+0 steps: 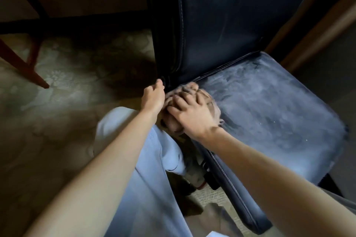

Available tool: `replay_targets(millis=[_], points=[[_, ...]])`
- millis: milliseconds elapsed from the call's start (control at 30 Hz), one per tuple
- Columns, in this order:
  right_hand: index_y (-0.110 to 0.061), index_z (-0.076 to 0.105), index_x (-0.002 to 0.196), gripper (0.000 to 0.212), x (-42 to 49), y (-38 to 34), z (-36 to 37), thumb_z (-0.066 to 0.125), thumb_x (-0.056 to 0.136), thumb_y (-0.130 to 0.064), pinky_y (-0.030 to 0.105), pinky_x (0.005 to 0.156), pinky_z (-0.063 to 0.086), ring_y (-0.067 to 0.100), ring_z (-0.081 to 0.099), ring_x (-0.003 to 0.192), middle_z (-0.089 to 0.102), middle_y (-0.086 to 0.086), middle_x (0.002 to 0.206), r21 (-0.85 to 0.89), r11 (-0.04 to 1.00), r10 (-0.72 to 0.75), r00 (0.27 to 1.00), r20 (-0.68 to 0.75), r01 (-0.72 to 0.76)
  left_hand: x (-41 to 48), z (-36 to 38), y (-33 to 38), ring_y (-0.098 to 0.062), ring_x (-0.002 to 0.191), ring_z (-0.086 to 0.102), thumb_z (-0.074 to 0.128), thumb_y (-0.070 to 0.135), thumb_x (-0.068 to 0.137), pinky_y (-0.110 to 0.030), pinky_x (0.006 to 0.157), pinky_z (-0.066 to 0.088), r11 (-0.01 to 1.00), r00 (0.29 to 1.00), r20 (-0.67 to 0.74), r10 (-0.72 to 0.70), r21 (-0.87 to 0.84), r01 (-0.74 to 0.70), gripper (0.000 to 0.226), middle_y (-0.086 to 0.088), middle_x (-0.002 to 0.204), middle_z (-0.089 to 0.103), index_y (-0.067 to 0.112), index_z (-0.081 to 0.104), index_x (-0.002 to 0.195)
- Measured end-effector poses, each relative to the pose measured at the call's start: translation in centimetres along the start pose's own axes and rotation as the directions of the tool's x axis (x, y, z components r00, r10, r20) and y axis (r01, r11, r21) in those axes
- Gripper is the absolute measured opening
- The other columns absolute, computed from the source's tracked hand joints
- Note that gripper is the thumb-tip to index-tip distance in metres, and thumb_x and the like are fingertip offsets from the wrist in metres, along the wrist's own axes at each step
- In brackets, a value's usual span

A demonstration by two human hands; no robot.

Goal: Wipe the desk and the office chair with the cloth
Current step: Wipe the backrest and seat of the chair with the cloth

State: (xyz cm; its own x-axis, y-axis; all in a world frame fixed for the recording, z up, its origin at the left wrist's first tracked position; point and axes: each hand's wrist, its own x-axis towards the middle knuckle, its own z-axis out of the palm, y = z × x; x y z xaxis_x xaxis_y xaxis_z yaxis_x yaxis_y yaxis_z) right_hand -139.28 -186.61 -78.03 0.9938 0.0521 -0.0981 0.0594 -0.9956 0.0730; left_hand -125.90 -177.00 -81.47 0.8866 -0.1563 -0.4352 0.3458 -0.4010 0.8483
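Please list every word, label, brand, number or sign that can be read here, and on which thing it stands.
None: no text can be read in this view.
The office chair shows only stitching and dust streaks, no label.
The cloth under the right hand shows no print.
The carpet bears a flower pattern, no letters.
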Motion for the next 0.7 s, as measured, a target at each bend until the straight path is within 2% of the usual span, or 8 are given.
replay_targets(millis=[67,167,267,367,500,600,700], points=[[-0.028,0.048,0.149,0.045,2.2,-2.1,1.5,0.045,0.105,-0.03,0.066,0.12,0.015,0.038,0.023,0.151,0.032,0.01,0.163,-0.069,0.996,-0.052,0.997,0.063,0.056,0.0,-0.4,-0.4,-0.026,0.125,0.061,0.04,0.048,0.104,-0.041,0.114,0.042,0.998,1.0,-0.012,-0.028,-0.05,0.027,0.049,-0.007,0.131,0.069,0.014,0.071,0.121],[-0.026,0.047,0.152,0.049,4.5,-3.3,3.0,0.053,0.103,-0.035,0.07,0.12,0.007,0.038,0.012,0.154,0.029,0.011,0.164,-0.196,0.98,0.029,0.972,0.234,0.018,0.2,-0.6,-0.1,-0.028,0.123,0.059,0.042,0.048,0.104,-0.035,0.106,0.043,0.999,0.998,-0.06,0.002,0.033,0.0,0.048,-0.008,0.13,0.067,0.013,0.07,0.123],[-0.026,0.056,0.144,0.046,4.5,-4.0,3.0,0.057,0.1,-0.041,0.07,0.116,0.015,0.041,0.014,0.149,0.04,0.008,0.159,-0.309,0.951,0.07,0.947,0.313,0.032,0.3,-0.4,0.9,-0.03,0.116,0.059,0.046,0.044,0.103,-0.032,0.09,0.04,0.981,0.998,-0.028,0.063,0.186,-0.056,0.04,-0.008,0.119,0.066,0.014,0.069,0.115],[-0.023,0.061,0.139,0.044,2.1,-4.7,3.3,0.062,0.098,-0.04,0.068,0.112,0.02,0.043,0.018,0.143,0.044,0.011,0.154,-0.399,0.911,0.035,0.942,0.333,0.107,0.1,0.3,0.6,-0.029,0.119,0.057,0.048,0.044,0.103,-0.032,0.093,0.04,0.971,0.996,0.083,0.039,0.233,-0.058,0.044,-0.01,0.129,0.065,0.011,0.066,0.126],[-0.018,0.062,0.138,0.04,-2.4,-4.9,3.6,0.057,0.101,-0.033,0.066,0.113,0.023,0.04,0.021,0.142,0.046,0.012,0.149,-0.365,0.924,0.024,0.938,0.347,0.111,-0.3,1.4,-1.7,-0.03,0.133,0.051,0.048,0.044,0.104,-0.039,0.11,0.04,0.979,0.989,0.11,-0.095,0.19,0.073,0.054,-0.011,0.147,0.055,0.008,0.053,0.144],[-0.018,0.063,0.135,0.038,-5.8,-4.9,3.3,0.055,0.101,-0.034,0.064,0.114,0.023,0.036,0.023,0.138,0.047,0.008,0.143,-0.287,0.956,0.04,0.939,0.341,0.063,-1.6,1.5,-3.2,-0.032,0.139,0.047,0.046,0.043,0.106,-0.045,0.116,0.038,0.97,0.968,0.13,-0.215,0.145,0.196,0.059,-0.012,0.155,0.046,0.007,0.04,0.152],[-0.019,0.064,0.132,0.038,-8.6,-5.2,2.7,0.058,0.098,-0.034,0.062,0.113,0.024,0.034,0.025,0.137,0.049,0.006,0.138,-0.23,0.973,0.056,0.942,0.33,0.023,-3.4,0.4,-4.8,-0.026,0.133,0.055,0.044,0.04,0.108,-0.043,0.113,0.041,0.952,0.934,0.213,-0.286,-0.048,0.302,0.052,-0.012,0.146,0.057,0.005,0.048,0.146]])
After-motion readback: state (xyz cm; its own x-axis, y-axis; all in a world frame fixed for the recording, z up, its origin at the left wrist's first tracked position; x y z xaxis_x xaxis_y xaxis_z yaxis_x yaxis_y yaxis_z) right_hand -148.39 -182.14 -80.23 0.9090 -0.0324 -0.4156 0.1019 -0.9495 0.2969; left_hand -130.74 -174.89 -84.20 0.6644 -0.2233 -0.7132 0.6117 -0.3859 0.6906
